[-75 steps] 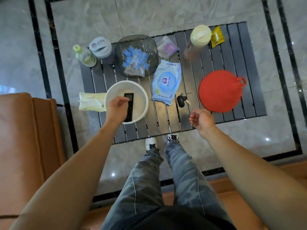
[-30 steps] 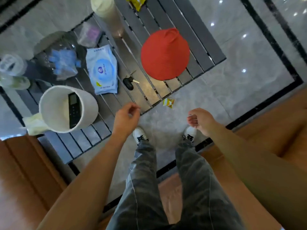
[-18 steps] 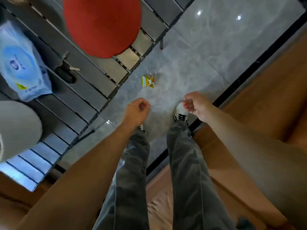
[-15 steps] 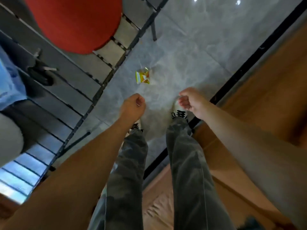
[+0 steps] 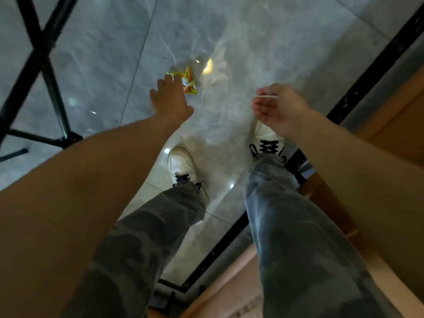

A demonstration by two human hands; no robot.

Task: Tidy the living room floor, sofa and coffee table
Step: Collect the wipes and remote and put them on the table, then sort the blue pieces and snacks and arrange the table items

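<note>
- Lying on the grey marble floor [image 5: 91,53] is a small yellow-and-orange snack wrapper [image 5: 189,82], crumpled, well inside the floor's black border strip [image 5: 367,65] and apart from the black table legs [image 5: 43,53] at the left edge.
- Left hand [image 5: 171,99]: extended down over the wrapper with fingers nearly straight and unclenched; the fingertips are seen at the wrapper's left edge, but contact cannot be told. Nothing is gripped.
- Right hand [image 5: 278,109]: held palm-up above the right shoe [image 5: 266,141], fingers loosely curled and relaxed; nothing is clearly held.
- Left shoe [image 5: 181,162]: white, planted on the floor below the left hand.
- Trousers [image 5: 160,226]: grey, patterned.
- Lamp reflection [image 5: 208,64]: a bright spot on the floor just beside the wrapper.
- Brown sofa [image 5: 401,125]: seen beyond the border strip at the right edge.
</note>
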